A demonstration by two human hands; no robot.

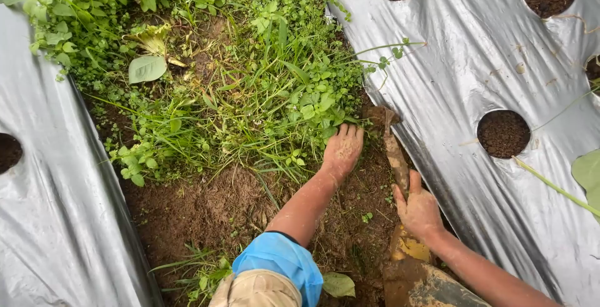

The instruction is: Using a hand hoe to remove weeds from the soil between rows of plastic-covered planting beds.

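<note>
Weeds [250, 94], a dense green mat of grass blades and small round leaves, fill the furrow's far half; nearer, the right hand [417, 210] grips a muddy tool handle [396, 157], the left hand [342, 149] clutches the weeds' near edge

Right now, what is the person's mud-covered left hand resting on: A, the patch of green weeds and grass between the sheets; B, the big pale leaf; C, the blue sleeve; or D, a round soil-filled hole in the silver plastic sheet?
A: the left hand lies fingers-first at the near edge of the patch of green weeds and grass, apart from the holes.
</note>
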